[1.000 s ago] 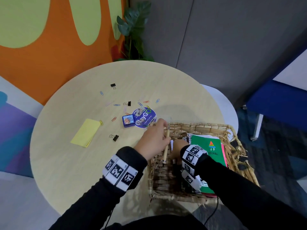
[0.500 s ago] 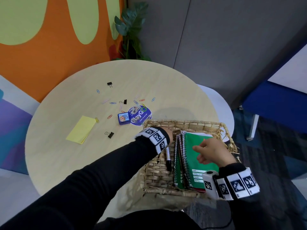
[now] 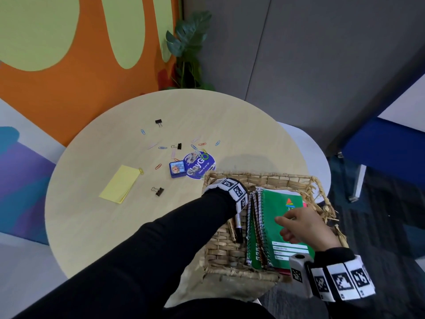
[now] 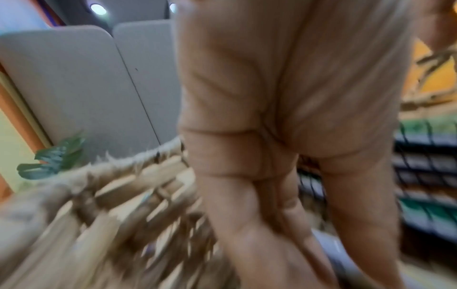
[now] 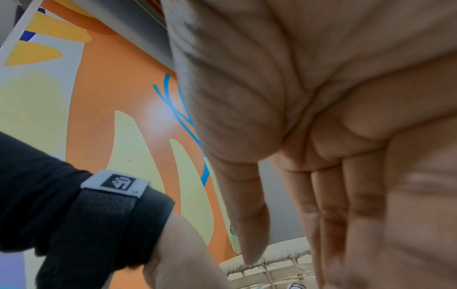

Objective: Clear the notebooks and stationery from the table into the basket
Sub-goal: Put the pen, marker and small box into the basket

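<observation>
A wicker basket (image 3: 259,175) sits at the table's near right edge. Green spiral notebooks (image 3: 276,203) lean inside it, and a black marker (image 3: 238,229) and a tan pen (image 3: 231,229) lie in its left part. My left wrist (image 3: 232,192) dips into the basket, hiding the hand. In the blurred left wrist view the left hand (image 4: 296,224) points down among the weave (image 4: 111,195) with nothing plainly in it. My right hand (image 3: 296,224) hovers over the top notebook's cover, palm and fingers (image 5: 329,205) spread. On the table lie a yellow sticky pad (image 3: 119,184), a small blue box (image 3: 177,169), a round blue sticker (image 3: 200,165), binder clips (image 3: 158,191) and several paper clips (image 3: 162,148).
The round wooden table (image 3: 103,226) stands by an orange wall. A white seat (image 3: 305,143) shows behind the basket, a potted plant (image 3: 188,49) at the back and blue furniture (image 3: 386,153) to the right.
My left hand carried the pen from the basket's rim down inside, and the pen and marker now lie there. My right hand drew back right, onto the green notebook's side.
</observation>
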